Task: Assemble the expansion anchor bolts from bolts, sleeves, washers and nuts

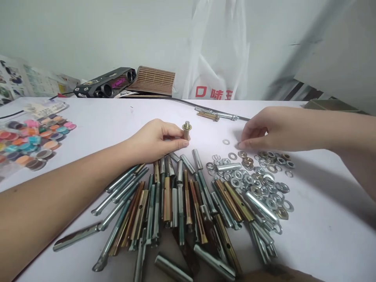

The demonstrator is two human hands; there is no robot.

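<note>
Upright between the thumb and fingers of my left hand (164,139) is an expansion bolt (187,131), its threaded tip up with a washer around it. My right hand (258,131) is lowered to the table at the right, thumb and fingertips pinched on a small washer (241,145), mostly covered. A loose washer (226,141) and another flat washer (232,156) lie just left of those fingertips. Below spreads a pile of nuts and washers (264,184). Many silver and brass-coloured bolts and sleeves (167,199) fan out nearest me.
Finished-looking bolts (217,114) lie by a black cable at the back. Colourful round discs (35,137) are at the left. A black device (107,82), a slatted bamboo mat (154,80) and a white plastic bag (217,51) stand along the wall. Part of a limb shows at the bottom edge.
</note>
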